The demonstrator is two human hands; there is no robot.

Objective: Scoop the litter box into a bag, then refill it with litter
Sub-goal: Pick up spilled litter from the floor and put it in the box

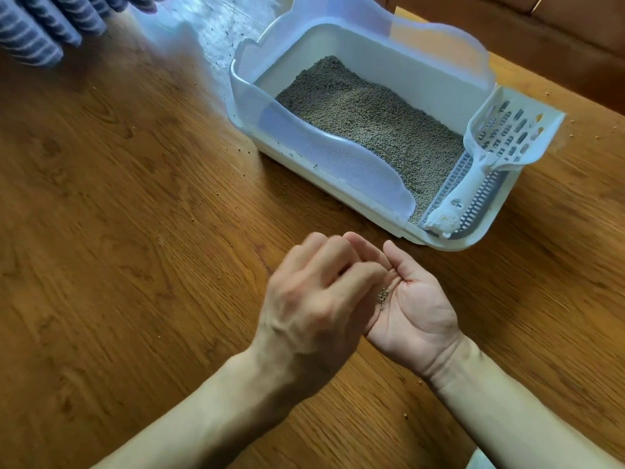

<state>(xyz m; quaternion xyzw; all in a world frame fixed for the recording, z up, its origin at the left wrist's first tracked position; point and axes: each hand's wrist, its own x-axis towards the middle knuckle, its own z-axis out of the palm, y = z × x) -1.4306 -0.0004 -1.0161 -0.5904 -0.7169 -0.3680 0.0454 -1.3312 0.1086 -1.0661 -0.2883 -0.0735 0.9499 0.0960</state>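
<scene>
- Two hands work low in the view, above the floor (135, 231); the box (338, 184) sits just beyond them.
- Right hand (416, 309): palm up, fingers relaxed and spread wide, carrying a small cluster of grains (383, 296) in the hollow of the palm.
- Left hand (311, 299): back up, fingers curled in over the right palm. Whether its fingertips pinch any grains cannot be told; they are hidden and blurred.
- Step in hand, as judged: tidy-up of spilled litter. Loose grains are being gathered by hand; stray ones lie scattered on the floor around the box.
- Next move, as judged: tip the palm's contents into the box or a bag. This calls for a level, cupped palm during travel, since the grains are small, round and roll freely.
- No bag is in view.
- Box: white tray with a translucent bluish raised guard, angled away to the upper right. Litter (372, 120) of grey-brown pellets covers its floor in a fairly even layer, with no clumps visible.
- Scoop (500, 137): white, slotted, lying across the grated step at the box's right end, handle pointing toward the person. Neither hand touches it.
</scene>
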